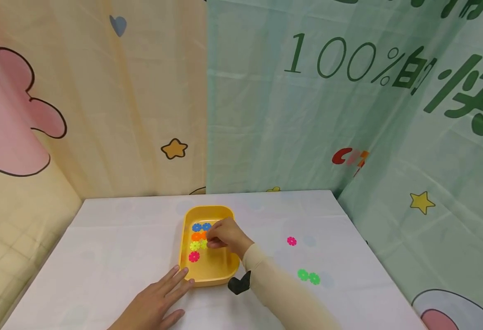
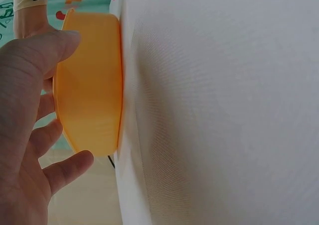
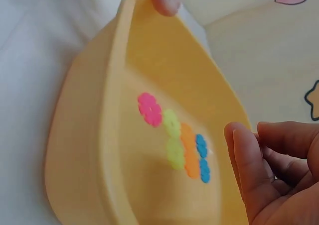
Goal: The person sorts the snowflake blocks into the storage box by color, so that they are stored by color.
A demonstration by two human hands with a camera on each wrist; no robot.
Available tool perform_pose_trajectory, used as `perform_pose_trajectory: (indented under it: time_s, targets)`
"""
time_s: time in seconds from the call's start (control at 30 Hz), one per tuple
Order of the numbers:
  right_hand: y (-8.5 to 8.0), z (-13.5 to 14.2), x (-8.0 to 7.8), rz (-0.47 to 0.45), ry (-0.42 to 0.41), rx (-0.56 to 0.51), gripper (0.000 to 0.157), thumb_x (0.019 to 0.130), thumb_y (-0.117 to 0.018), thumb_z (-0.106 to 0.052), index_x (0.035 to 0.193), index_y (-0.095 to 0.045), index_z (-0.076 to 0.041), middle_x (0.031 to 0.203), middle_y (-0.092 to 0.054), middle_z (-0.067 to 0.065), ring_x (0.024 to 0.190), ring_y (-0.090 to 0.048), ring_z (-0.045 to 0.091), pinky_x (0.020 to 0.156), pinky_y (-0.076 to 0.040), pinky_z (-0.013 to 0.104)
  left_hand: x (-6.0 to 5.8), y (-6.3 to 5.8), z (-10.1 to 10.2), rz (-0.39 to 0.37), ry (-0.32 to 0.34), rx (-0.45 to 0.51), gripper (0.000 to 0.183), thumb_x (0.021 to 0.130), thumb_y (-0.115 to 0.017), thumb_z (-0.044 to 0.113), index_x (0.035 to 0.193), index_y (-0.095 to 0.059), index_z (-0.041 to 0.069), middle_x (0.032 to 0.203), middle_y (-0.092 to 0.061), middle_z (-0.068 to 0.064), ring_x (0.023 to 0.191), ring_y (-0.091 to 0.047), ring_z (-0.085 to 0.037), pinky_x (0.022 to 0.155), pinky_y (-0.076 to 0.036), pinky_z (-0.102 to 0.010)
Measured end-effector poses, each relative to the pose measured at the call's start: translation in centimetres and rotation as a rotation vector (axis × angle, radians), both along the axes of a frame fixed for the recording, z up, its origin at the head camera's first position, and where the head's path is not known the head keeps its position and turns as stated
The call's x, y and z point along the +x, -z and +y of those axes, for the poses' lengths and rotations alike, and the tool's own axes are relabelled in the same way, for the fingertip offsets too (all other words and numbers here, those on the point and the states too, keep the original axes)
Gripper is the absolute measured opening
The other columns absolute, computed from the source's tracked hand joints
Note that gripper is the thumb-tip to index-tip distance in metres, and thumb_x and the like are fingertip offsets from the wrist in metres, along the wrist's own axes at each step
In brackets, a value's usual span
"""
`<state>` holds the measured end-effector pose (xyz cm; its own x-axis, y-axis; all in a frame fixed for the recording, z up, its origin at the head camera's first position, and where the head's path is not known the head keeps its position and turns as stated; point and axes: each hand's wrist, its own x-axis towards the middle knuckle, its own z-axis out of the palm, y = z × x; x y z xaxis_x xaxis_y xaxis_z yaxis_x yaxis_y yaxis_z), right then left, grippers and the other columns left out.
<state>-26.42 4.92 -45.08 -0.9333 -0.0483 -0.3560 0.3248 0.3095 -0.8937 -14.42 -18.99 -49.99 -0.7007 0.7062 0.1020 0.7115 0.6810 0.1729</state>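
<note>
A yellow tray (image 1: 212, 277) stands on the white table. In it lie small flower-shaped plastic pieces in rows: a blue pair (image 1: 197, 227), an orange pair (image 1: 196, 236), a yellow pair (image 1: 194, 246) and a single pink flower (image 1: 194, 256). My right hand (image 1: 226, 236) is over the tray's right side beside these rows, fingers curled; in the right wrist view no piece shows between its thumb and fingertips. My left hand (image 1: 154, 300), fingers spread and fairly straight, touches the near left corner of the tray's rim, also seen in the right wrist view.
On the white table (image 1: 121, 247), right of the tray, lie another pink flower (image 1: 291, 241) and two green flowers (image 1: 309, 277) side by side. Printed curtains (image 1: 245, 114) hang behind the table and along its sides. A black heart-shaped patch (image 1: 239, 283) is by the right sleeve.
</note>
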Motion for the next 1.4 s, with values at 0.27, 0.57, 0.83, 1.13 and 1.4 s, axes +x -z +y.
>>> perform_pose_trajectory:
  time_s: [0.27,0.57,0.83,1.13,1.4]
  targets:
    - [-2.0,4.2,-0.5,0.025,0.091,-0.024,0.015,0.095,-0.069,-0.009,0.102,-0.072,0.004,0.081,-0.071,0.012,0.064,-0.07,0.017,0.065,-0.061,0.027,0.1,0.0,0.0,0.013,-0.005,0.012,0.065,0.094,-0.064,0.057,0.152,-0.05,0.03,0.157,-0.048,-0.005,0.142,-0.046,-0.033,0.096,-0.056,-0.049]
    - [-1.5,10.7,-0.6,0.017,0.211,-0.014,0.021,0.099,-0.067,-0.018,0.111,-0.07,-0.001,0.098,-0.07,0.015,0.072,-0.07,0.019,0.069,-0.062,0.028,0.2,0.0,0.0,0.011,-0.014,0.014,0.069,0.092,-0.069,0.055,0.152,-0.05,0.028,0.157,-0.048,-0.005,0.142,-0.046,-0.033,0.096,-0.056,-0.048]
    - [-0.6,16.4,-0.1,0.013,0.294,-0.026,0.026,0.1,-0.063,-0.015,0.118,-0.066,0.004,0.096,-0.068,0.012,0.068,-0.066,0.016,0.065,-0.06,0.025,-0.1,-0.4,0.2,-0.09,-0.023,-0.003,0.068,0.094,-0.065,0.056,0.154,-0.047,0.03,0.159,-0.045,-0.004,0.145,-0.042,-0.033,0.099,-0.054,-0.051]
    - [0.2,22.0,1.3,0.013,0.377,-0.012,0.025,0.099,-0.062,-0.012,0.116,-0.062,0.006,0.092,-0.068,0.012,0.067,-0.067,0.014,0.068,-0.061,0.026,0.0,-0.5,0.2,-0.068,-0.019,-0.006,0.066,0.094,-0.066,0.055,0.152,-0.049,0.029,0.158,-0.047,-0.004,0.145,-0.043,-0.033,0.098,-0.054,-0.05]
    - [1.2,24.9,2.1,0.012,0.416,-0.005,0.029,0.1,-0.061,-0.011,0.12,-0.059,0.009,0.089,-0.068,0.009,0.068,-0.066,0.014,0.066,-0.06,0.025,0.1,-0.5,0.3,-0.062,-0.025,0.003,0.067,0.093,-0.068,0.052,0.153,-0.048,0.03,0.159,-0.046,-0.003,0.145,-0.042,-0.032,0.098,-0.055,-0.049]
